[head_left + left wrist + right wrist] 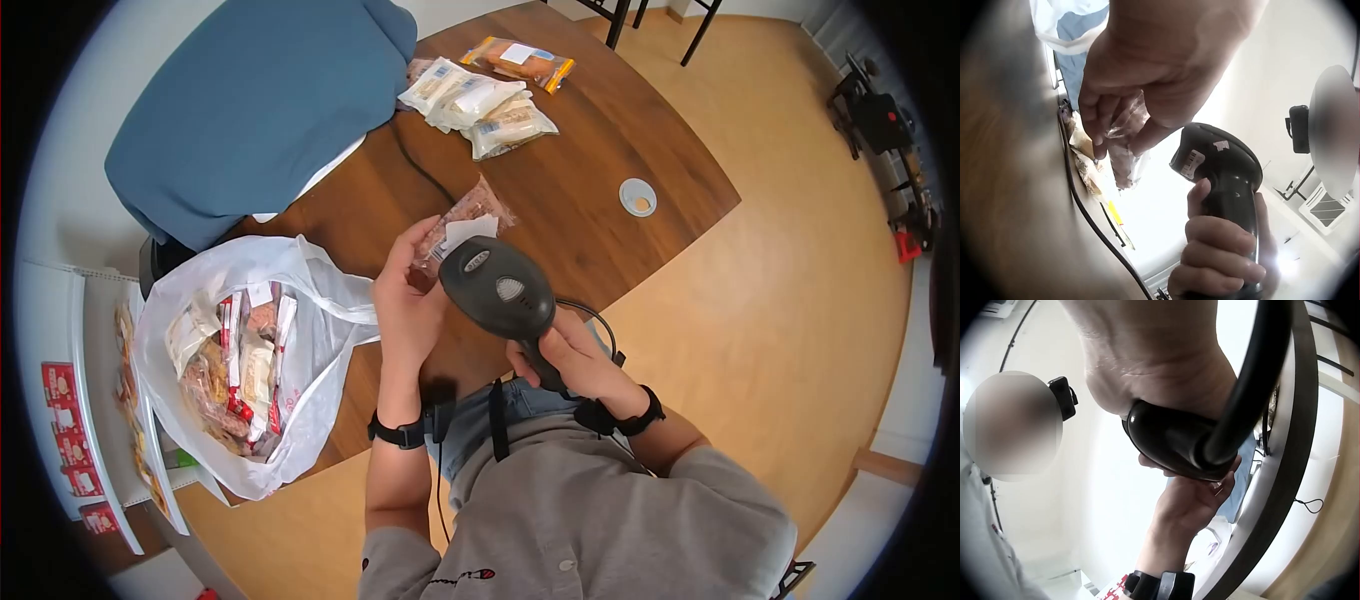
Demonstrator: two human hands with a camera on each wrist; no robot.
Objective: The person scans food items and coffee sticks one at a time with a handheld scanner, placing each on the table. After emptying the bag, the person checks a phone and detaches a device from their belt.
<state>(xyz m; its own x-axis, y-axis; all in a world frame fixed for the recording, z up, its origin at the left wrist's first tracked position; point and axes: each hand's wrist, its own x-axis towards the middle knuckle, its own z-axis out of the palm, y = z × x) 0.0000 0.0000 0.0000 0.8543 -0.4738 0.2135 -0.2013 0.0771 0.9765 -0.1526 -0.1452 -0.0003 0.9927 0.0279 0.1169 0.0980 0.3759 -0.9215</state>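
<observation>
My left hand (408, 305) pinches a clear plastic packet (482, 205) of pinkish food with a white label, held up over the table. In the left wrist view, the packet (1127, 147) hangs between thumb and fingers. My right hand (580, 360) grips the handle of a black barcode scanner (497, 285). The scanner's head is right beside the packet's label and overlaps it in the head view. In the left wrist view, fingers wrap round the scanner's handle (1233, 203). The right wrist view shows the handle's butt (1172, 434) with its thick cable.
A white plastic bag (330, 385) full of packaged food stands at the table's left. Several wrapped packets (475, 100) and an orange-edged bread pack (518, 62) lie at the back. A round lid (637, 197) lies at right. Blue cloth (260, 110) covers something back left.
</observation>
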